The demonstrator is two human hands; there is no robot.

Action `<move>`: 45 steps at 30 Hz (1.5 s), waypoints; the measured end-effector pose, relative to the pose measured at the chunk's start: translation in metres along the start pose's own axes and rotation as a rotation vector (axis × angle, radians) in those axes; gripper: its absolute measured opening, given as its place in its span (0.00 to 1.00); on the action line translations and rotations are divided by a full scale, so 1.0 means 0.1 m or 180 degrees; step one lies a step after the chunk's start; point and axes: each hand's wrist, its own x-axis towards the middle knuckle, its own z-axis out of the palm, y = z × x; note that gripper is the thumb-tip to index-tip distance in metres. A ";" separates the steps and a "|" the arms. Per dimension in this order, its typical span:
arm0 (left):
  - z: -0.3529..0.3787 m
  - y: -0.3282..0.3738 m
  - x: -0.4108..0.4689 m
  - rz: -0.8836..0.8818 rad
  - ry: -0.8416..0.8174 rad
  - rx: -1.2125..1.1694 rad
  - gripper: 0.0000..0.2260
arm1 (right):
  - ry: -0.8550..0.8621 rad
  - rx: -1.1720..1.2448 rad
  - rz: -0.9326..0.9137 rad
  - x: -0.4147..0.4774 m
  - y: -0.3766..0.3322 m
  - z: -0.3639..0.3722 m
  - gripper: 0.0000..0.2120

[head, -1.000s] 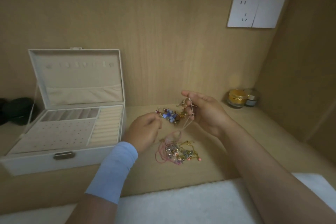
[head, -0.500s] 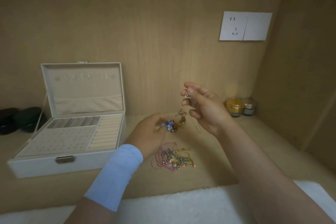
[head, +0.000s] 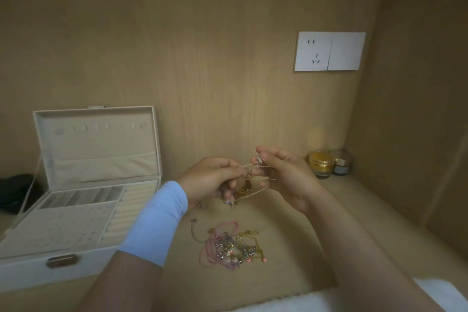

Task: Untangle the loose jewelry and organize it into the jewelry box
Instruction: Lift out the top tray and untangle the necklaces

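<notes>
My left hand [head: 212, 180] is raised over the desk [head: 342, 223], fingers curled, pinching one end of a thin gold chain [head: 257, 191]; my right hand [head: 286, 177] faces it, just beside, thumb and forefinger pinched on a small silver bit [head: 259, 159] of the same chain, other fingers loosely curled under; both hands grip the chain, held in the air; the chain loops down between them; an amber charm [head: 243, 187] hangs on it, below my left fingertips; the blurred tangle there hides how it is caught; a pale blue sleeve [head: 157, 223] covers my left wrist.

The rest of the jewelry is a pile [head: 233, 246] on the desk, nearer to me than my hands; pink cord, gold chain and small beads knotted together; a thin strand [head: 194, 229] trails off its left side.

The box [head: 30, 273] sits on the left of the desk, well apart from the pile; its lid [head: 96, 139] stands open and upright; inside, a dotted panel at near left, ring rolls on the right, slots at the far side.

Two jars [head: 321, 163] stand in the far right corner, touching or nearly so; a socket [head: 329, 50] on the far wall; a dark thing [head: 15, 190] at far left, too dim to tell; white cloth [head: 291, 304] along the near edge.
</notes>
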 end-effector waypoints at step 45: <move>-0.57 0.25 -0.15 0.0580 0.1084 0.2158 0.06 | -0.0666 -0.1428 0.0222 -0.03 0.26 0.05 0.07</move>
